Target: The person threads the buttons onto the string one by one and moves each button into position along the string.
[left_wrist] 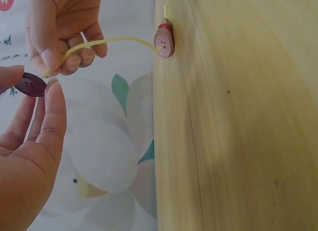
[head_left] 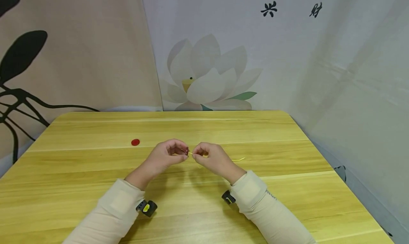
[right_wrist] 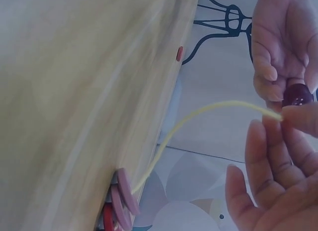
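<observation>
A wide yellow wooden desk stands against a wall cloth with a big pale lotus painted on it, and dark leaves show on the cloth to the left of the lotus. The person sits at the near edge of the desk, both arms in cream sleeves, with a small camera strapped under each wrist.

The two hands meet over the middle of the desk, a little nearer to the person than to the lotus. The left hand has its fingers bent inward, and its thumb and forefinger pinch a dark purple button by its edge; the other fingers are loosely stretched beside it. The right hand is also curled, and its thumb and fingers pinch the free end of a thin yellow thread. The thread tip is just beside the purple button, almost touching it; I cannot tell if it already enters a hole.

From the right hand the thread runs down to the desk, where it passes through a small pile of pink buttons which lie on the wood, on the right side of the hands. One red button lies alone on the desk, left of the hands and toward the lotus.
</observation>
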`<action>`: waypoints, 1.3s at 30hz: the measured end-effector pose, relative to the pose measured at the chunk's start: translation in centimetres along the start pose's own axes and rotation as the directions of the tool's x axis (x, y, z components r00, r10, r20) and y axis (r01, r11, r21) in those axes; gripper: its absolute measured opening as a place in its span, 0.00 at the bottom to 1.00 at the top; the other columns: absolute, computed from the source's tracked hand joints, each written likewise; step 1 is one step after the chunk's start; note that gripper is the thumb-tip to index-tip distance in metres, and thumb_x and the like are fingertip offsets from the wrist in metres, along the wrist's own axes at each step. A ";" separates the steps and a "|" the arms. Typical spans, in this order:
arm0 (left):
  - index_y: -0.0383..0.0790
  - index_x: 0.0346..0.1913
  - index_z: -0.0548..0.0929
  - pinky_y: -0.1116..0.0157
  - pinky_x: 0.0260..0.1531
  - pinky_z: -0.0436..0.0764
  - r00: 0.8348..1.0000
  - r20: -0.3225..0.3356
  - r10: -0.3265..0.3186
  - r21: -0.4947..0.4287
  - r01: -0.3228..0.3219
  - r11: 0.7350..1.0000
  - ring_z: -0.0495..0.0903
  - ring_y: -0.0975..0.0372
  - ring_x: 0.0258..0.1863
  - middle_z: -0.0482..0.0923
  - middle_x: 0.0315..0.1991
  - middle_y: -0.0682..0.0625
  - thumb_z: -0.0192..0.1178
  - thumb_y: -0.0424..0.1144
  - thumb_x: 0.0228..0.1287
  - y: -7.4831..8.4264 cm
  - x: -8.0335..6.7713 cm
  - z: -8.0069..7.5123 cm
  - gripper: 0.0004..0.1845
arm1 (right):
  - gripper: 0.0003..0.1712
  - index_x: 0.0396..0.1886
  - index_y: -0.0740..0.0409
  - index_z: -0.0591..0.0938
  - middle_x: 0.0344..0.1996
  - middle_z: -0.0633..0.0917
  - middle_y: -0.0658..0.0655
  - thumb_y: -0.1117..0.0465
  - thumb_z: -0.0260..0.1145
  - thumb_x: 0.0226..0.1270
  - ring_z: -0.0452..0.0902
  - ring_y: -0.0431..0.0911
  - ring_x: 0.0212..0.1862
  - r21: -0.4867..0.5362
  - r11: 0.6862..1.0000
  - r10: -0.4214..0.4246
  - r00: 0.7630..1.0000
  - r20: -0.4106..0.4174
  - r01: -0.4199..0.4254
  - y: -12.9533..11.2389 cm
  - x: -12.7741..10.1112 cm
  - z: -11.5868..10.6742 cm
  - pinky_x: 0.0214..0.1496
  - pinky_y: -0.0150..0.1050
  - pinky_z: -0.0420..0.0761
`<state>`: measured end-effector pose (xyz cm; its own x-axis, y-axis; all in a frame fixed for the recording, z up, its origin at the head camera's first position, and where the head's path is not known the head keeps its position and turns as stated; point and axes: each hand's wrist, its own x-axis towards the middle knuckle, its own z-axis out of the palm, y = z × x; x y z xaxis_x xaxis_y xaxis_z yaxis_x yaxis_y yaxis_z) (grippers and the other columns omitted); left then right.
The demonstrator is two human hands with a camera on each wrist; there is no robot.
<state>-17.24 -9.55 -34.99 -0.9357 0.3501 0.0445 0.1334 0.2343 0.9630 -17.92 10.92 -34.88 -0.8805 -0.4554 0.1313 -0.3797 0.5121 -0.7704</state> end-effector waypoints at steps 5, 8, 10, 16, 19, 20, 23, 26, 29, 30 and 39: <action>0.30 0.51 0.77 0.62 0.45 0.79 1.000 0.009 0.015 0.016 -0.015 1.000 0.78 0.55 0.46 0.79 0.47 0.40 0.63 0.33 0.63 0.1 0.0 0.1 0.15 | 0.05 0.39 0.59 0.83 0.32 0.82 0.48 0.63 0.63 0.68 0.77 0.41 0.39 -0.014 1.000 0.006 1.000 0.006 -0.006 0.0 0.0 0.0 0.54 0.46 0.76; 0.30 0.51 0.78 0.62 0.44 0.79 1.000 0.014 0.025 0.024 -0.025 0.999 0.78 0.55 0.46 0.79 0.46 0.41 0.63 0.33 0.63 0.1 0.0 0.2 0.15 | 0.05 0.39 0.59 0.83 0.32 0.82 0.47 0.63 0.63 0.68 0.77 0.41 0.39 -0.017 1.000 0.003 1.000 0.008 -0.003 0.1 0.0 0.0 0.53 0.45 0.76; 0.30 0.51 0.78 0.62 0.44 0.79 1.000 0.016 0.024 0.031 -0.025 0.999 0.78 0.55 0.46 0.79 0.46 0.42 0.63 0.33 0.62 0.1 0.0 0.2 0.15 | 0.05 0.39 0.59 0.83 0.32 0.82 0.47 0.63 0.63 0.68 0.77 0.41 0.39 -0.016 1.000 0.001 1.000 0.010 0.000 0.1 0.0 0.0 0.54 0.45 0.76; 0.30 0.50 0.78 0.62 0.43 0.79 1.000 0.016 0.019 0.041 -0.019 0.999 0.78 0.55 0.45 0.79 0.45 0.43 0.63 0.32 0.62 0.1 0.0 0.3 0.15 | 0.05 0.39 0.59 0.83 0.32 0.82 0.48 0.63 0.63 0.68 0.77 0.41 0.39 -0.017 1.000 -0.008 1.000 0.010 0.008 0.1 0.0 0.1 0.53 0.45 0.76; 0.29 0.50 0.78 0.62 0.43 0.79 1.000 0.017 0.023 0.037 -0.024 0.999 0.78 0.55 0.45 0.79 0.45 0.43 0.63 0.32 0.62 0.1 -0.1 0.3 0.15 | 0.06 0.40 0.60 0.83 0.32 0.83 0.48 0.63 0.63 0.68 0.77 0.41 0.39 -0.010 1.000 -0.007 1.000 0.011 0.007 0.1 0.1 0.1 0.54 0.46 0.76; 0.29 0.50 0.78 0.63 0.43 0.79 1.000 0.018 0.023 0.034 -0.024 0.999 0.78 0.55 0.45 0.79 0.45 0.43 0.63 0.32 0.62 0.1 -0.1 0.4 0.15 | 0.06 0.40 0.59 0.83 0.32 0.83 0.48 0.63 0.63 0.68 0.78 0.41 0.39 -0.006 1.000 -0.005 1.000 0.012 0.006 0.0 0.0 0.1 0.54 0.47 0.76; 0.29 0.50 0.78 0.63 0.43 0.79 1.000 0.017 0.027 0.030 -0.027 0.999 0.78 0.55 0.44 0.79 0.44 0.43 0.63 0.31 0.62 0.1 -0.1 0.4 0.15 | 0.05 0.39 0.58 0.83 0.32 0.83 0.48 0.63 0.63 0.68 0.78 0.41 0.40 0.000 1.000 -0.006 1.000 0.010 0.006 -0.1 0.0 0.1 0.55 0.48 0.76; 0.28 0.50 0.78 0.63 0.43 0.79 1.000 0.014 0.021 0.029 -0.021 0.999 0.78 0.56 0.44 0.80 0.45 0.43 0.63 0.32 0.62 0.1 -0.1 0.5 0.16 | 0.04 0.38 0.55 0.83 0.32 0.83 0.47 0.63 0.63 0.68 0.78 0.41 0.40 0.002 1.000 -0.008 1.000 0.006 0.008 -0.1 0.0 0.1 0.55 0.48 0.76; 0.28 0.50 0.78 0.62 0.43 0.79 1.000 0.013 0.017 0.028 -0.018 0.999 0.78 0.55 0.44 0.80 0.45 0.43 0.63 0.32 0.62 0.1 0.0 0.5 0.16 | 0.03 0.37 0.54 0.83 0.32 0.83 0.47 0.63 0.63 0.68 0.78 0.41 0.40 0.003 1.000 -0.008 1.000 0.001 0.008 -0.1 0.0 0.2 0.55 0.48 0.76; 0.29 0.50 0.78 0.62 0.43 0.79 1.000 0.014 0.016 0.028 -0.017 0.999 0.78 0.55 0.45 0.80 0.45 0.43 0.63 0.32 0.62 0.1 0.0 0.5 0.16 | 0.04 0.37 0.54 0.83 0.32 0.83 0.47 0.63 0.63 0.68 0.78 0.41 0.40 0.004 1.000 -0.008 1.000 0.000 0.008 -0.1 0.0 0.2 0.55 0.48 0.76; 0.28 0.51 0.77 0.61 0.44 0.79 1.000 0.006 0.017 0.044 -0.018 0.999 0.78 0.55 0.45 0.80 0.45 0.43 0.63 0.32 0.62 0.0 0.1 0.6 0.16 | 0.04 0.37 0.54 0.84 0.33 0.83 0.47 0.63 0.63 0.68 0.78 0.41 0.41 0.003 1.000 -0.012 1.000 -0.009 0.012 -0.2 0.0 0.2 0.55 0.47 0.77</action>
<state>-17.10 -8.97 -35.19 -0.9312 0.3595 0.0596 0.1643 0.2682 0.9493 -17.76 10.65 -34.84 -0.8784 -0.4551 0.1458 -0.3892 0.5043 -0.7708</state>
